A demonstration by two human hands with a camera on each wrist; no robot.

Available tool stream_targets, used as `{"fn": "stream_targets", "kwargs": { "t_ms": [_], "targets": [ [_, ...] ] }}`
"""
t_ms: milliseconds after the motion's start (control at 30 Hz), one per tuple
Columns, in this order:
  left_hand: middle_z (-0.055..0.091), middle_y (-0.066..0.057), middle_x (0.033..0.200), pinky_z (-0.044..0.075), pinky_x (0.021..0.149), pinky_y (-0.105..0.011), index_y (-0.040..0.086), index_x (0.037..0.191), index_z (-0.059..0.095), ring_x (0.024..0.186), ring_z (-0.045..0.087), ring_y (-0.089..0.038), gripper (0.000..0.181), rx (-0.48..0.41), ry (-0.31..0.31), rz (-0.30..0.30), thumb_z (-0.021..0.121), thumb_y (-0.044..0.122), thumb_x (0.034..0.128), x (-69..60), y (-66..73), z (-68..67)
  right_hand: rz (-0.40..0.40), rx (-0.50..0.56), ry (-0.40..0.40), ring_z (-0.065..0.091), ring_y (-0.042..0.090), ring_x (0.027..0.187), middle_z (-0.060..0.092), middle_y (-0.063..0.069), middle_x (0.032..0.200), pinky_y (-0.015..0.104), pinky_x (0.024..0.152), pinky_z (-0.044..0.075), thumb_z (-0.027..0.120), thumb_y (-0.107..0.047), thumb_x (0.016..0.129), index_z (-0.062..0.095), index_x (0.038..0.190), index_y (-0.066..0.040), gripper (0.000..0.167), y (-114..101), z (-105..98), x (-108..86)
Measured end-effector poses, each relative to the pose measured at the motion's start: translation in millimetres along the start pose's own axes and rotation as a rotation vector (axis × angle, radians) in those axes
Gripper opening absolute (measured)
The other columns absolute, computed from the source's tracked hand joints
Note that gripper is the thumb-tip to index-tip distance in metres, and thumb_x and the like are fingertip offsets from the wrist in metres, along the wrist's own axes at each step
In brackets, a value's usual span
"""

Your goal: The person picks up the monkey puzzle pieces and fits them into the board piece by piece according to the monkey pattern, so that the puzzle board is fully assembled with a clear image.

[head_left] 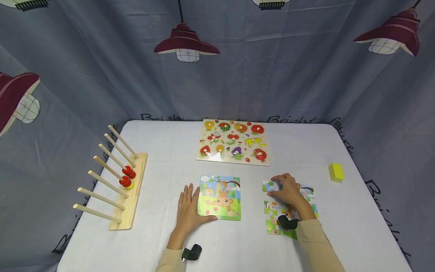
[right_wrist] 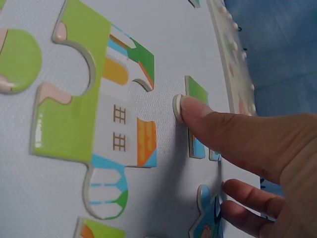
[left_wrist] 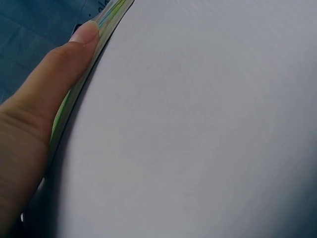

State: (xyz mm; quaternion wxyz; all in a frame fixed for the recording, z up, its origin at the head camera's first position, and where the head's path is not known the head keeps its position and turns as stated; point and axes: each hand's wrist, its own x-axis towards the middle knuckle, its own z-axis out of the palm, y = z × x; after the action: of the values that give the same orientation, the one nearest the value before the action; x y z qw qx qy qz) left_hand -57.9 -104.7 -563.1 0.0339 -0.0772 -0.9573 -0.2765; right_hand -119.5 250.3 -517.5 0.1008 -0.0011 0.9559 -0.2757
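A square monkey picture puzzle board (head_left: 219, 198) lies flat near the table's middle. My left hand (head_left: 188, 215) rests at its lower left corner, fingers straight along the left side and thumb along the bottom edge. In the left wrist view the thumb (left_wrist: 67, 59) touches the board's edge. To the right, several loose jigsaw pieces (head_left: 273, 227) are spread out. My right hand (head_left: 290, 192) reaches over them and pinches a green and blue jigsaw piece (head_left: 266, 186). Its thumb (right_wrist: 218, 121) is on that piece's tab; the index fingertip is hidden in the right wrist view.
A wooden fruit peg puzzle (head_left: 232, 141) lies at the back. On the left stands a wooden rack (head_left: 130, 211) with slanting pegs, red rings (head_left: 125, 181) on two of them. A yellow block (head_left: 336, 172) sits near the right edge of the white table (head_left: 163, 151).
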Motion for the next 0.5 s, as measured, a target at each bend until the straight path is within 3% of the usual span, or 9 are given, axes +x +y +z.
{"fn": "stream_targets", "kwargs": {
  "t_ms": [400, 500],
  "targets": [
    [0.023, -0.021, 0.148, 0.010, 0.113, -0.048, 0.004, 0.138, 0.035, 0.139, 0.014, -0.037, 0.122, 0.020, 0.051, 0.019, 0.071, 0.073, 0.0444, 0.5, -3.1, 4.1, 0.013, 0.005, -0.016, 0.038, 0.039, 0.109, 0.043, 0.022, 0.120, 0.051, 0.080, 0.027, 0.076, -0.033, 0.069, 0.056, 0.107, -0.003, 0.052, -0.5, 1.8, 1.2],
    [0.023, -0.020, 0.148, 0.009, 0.113, -0.048, 0.004, 0.138, 0.035, 0.139, 0.013, -0.036, 0.122, 0.008, 0.054, 0.015, 0.070, 0.073, 0.0440, 1.3, -3.1, 4.7, 0.007, 0.022, -0.010, 0.040, 0.035, 0.103, 0.048, 0.019, 0.111, 0.049, 0.079, 0.025, 0.077, -0.030, 0.069, 0.053, 0.106, -0.003, 0.051, -2.9, 0.5, 0.8]
  ]
}}
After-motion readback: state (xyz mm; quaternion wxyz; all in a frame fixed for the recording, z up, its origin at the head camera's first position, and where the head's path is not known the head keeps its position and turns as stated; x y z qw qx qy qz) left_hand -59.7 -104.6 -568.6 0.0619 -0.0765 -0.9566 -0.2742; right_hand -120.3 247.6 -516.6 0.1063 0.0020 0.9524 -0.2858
